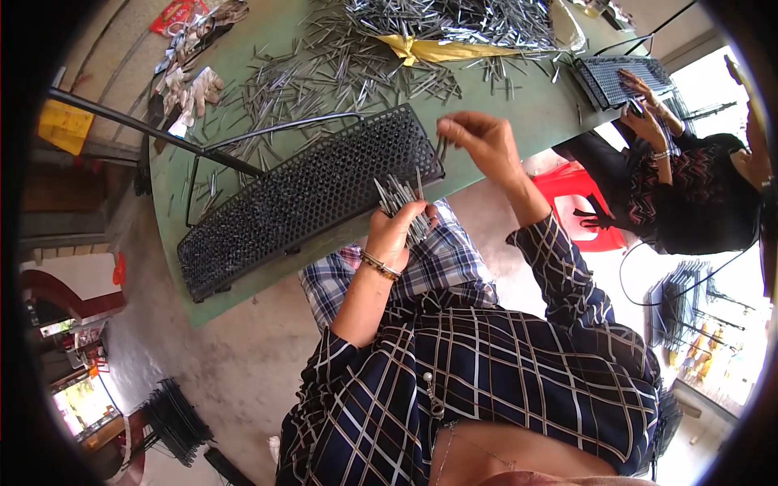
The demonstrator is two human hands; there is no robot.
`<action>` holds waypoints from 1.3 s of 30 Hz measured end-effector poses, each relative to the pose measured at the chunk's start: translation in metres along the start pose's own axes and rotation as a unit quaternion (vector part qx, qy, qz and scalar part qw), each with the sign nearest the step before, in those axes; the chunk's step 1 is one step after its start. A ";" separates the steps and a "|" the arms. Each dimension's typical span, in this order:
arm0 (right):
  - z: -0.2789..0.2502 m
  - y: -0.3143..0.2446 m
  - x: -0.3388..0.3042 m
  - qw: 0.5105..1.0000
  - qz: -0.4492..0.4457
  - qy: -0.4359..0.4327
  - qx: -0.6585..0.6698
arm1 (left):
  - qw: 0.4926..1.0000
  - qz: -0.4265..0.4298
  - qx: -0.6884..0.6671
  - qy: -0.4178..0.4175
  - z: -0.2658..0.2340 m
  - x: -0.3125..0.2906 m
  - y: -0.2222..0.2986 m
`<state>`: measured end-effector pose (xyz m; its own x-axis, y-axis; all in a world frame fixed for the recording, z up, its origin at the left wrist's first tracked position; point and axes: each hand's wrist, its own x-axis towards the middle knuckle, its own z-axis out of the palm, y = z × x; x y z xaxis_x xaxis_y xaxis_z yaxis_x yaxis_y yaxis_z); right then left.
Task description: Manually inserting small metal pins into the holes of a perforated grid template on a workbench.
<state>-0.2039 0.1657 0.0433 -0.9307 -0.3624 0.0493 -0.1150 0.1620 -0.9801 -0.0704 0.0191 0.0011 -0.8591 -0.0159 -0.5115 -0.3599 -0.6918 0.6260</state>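
Observation:
My left hand (392,235) is closed round a bundle of thin grey metal rods (399,198), their ends fanning out past the thumb. Just beyond it lies a long black rack (316,182) with a honeycomb grid of small holes, set at a slant along the table edge. Many holes toward its left end look filled with dark pieces. My right hand (485,147) is raised off the rack's right end, thumb and forefinger pinched on what looks like a short thin rod (442,148), partly hidden by the fingers.
Loose rods (316,85) are strewn over the green table (527,125), with a big heap behind a yellow cloth strip (454,50). Work gloves (190,95) lie at the left. A black metal bar (154,130) crosses there. At right, a co-worker (689,186) handles another rack (620,79).

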 end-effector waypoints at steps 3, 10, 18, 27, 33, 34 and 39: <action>0.007 0.003 0.021 0.998 -0.067 0.008 -0.006 | 1.000 -0.004 0.007 -0.011 -0.003 0.001 -0.004; 0.024 0.037 0.034 0.992 -0.111 0.003 -0.056 | 1.000 -0.009 0.001 0.014 -0.004 -0.003 -0.007; 0.029 0.046 0.028 0.973 -0.198 -0.026 -0.112 | 1.000 -0.014 -0.002 0.001 -0.006 -0.002 -0.008; 0.031 0.050 0.024 0.907 -0.346 0.002 -0.240 | 1.000 -0.006 -0.011 0.003 -0.011 -0.004 -0.009; 0.029 0.053 0.018 0.916 -0.332 0.037 -0.223 | 1.000 -0.001 -0.007 0.003 -0.011 -0.006 -0.012; 0.029 0.053 0.018 0.913 -0.336 0.034 -0.230 | 1.000 -0.003 -0.008 0.006 -0.011 -0.006 -0.012; 0.029 0.050 0.018 0.902 -0.346 0.026 -0.258 | 1.000 -0.010 -0.006 0.008 -0.011 -0.009 -0.011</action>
<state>-0.2163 0.1401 -0.0100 -0.5884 -0.4989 0.6364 -0.8076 0.3242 -0.4925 -0.0548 0.0189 -0.0075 -0.8456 -0.0135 -0.5336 -0.3726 -0.7009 0.6082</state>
